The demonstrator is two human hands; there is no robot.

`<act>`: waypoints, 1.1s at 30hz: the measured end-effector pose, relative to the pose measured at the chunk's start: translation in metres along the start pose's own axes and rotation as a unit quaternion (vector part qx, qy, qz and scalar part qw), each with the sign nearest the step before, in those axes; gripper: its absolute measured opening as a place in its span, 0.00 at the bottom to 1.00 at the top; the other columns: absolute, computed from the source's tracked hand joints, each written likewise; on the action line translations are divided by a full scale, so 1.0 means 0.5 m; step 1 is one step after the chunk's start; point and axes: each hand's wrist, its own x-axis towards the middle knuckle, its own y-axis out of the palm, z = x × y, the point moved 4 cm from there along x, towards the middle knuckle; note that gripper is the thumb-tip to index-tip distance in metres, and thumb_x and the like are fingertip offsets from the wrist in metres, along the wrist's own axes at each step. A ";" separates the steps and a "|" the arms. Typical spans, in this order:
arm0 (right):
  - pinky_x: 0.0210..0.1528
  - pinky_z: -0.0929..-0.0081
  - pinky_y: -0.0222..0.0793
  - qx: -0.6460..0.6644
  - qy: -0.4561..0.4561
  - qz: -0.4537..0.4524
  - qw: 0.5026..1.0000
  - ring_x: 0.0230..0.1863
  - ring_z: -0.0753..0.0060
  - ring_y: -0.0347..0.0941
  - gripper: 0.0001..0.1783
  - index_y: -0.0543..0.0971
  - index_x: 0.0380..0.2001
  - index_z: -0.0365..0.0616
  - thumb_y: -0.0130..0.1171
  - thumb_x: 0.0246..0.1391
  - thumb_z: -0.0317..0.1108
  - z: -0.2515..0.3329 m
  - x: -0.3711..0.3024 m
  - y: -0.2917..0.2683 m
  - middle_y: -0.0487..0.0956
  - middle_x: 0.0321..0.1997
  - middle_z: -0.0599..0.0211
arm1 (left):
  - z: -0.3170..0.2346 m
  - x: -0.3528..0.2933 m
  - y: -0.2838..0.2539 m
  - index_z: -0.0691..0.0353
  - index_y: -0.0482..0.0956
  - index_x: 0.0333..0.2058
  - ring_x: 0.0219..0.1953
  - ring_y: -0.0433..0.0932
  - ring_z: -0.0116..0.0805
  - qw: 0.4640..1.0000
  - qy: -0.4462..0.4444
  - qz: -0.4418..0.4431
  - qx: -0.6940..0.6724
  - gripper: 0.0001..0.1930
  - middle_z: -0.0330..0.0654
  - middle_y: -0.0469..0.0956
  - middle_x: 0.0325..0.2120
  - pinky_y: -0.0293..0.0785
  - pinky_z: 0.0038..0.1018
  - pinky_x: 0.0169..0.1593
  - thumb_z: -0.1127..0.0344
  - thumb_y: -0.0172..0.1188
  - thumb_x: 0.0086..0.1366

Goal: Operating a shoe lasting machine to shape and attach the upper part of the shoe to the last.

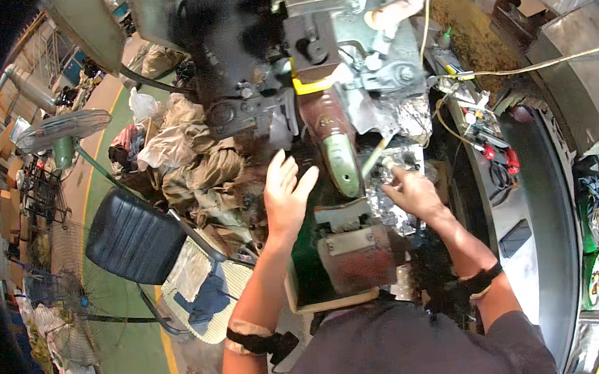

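Observation:
A brown leather shoe upper (321,112) sits on a green shoe last (342,164), its far end under the yellow-edged clamp (314,83) of a machine. To the left of the last, my left hand (286,199) is raised open, thumb and fingers apart, holding nothing. My right hand (415,193) is on the other side with its fingers curled. A thin pale stick (378,153) slants between those fingers and the last; it appears to be in their grip, though its exact kind is unclear. Below the last stands a worn metal block (354,254).
Metal arms of the machine (390,75) flank the upper. Left are heaped brown sacks (195,161), a black-backed chair (133,237) and a fan (64,131). A side bench on the right holds red-handled tools (501,158) and a dark phone-like slab (515,239). A cord (542,65) crosses above it.

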 end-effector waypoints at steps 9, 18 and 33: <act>0.39 0.48 0.78 -0.034 -0.009 -0.085 0.996 0.33 0.42 0.82 0.21 0.79 0.46 0.42 0.62 0.57 0.46 -0.019 -0.008 0.030 0.83 0.29 0.47 | -0.031 0.011 0.179 0.66 0.44 0.72 0.70 0.59 0.59 0.966 0.102 -0.026 0.238 0.62 0.65 0.57 0.68 0.57 0.43 0.72 0.65 0.80 0.45; 0.40 0.45 0.77 0.088 0.008 -0.062 0.994 0.33 0.37 0.81 0.22 0.78 0.50 0.41 0.60 0.60 0.46 -0.021 -0.006 0.028 0.83 0.29 0.43 | -0.011 0.001 0.174 0.62 0.47 0.73 0.59 0.73 0.45 0.955 0.146 -0.039 0.255 0.58 0.57 0.71 0.61 0.69 0.38 0.64 0.66 0.78 0.50; 0.40 0.46 0.77 0.112 0.018 -0.095 0.989 0.33 0.37 0.81 0.19 0.79 0.46 0.43 0.61 0.59 0.45 -0.031 -0.001 0.019 0.83 0.29 0.46 | -0.022 0.001 0.188 0.67 0.47 0.72 0.67 0.64 0.59 0.967 0.129 -0.025 0.219 0.57 0.65 0.62 0.66 0.61 0.42 0.70 0.66 0.78 0.50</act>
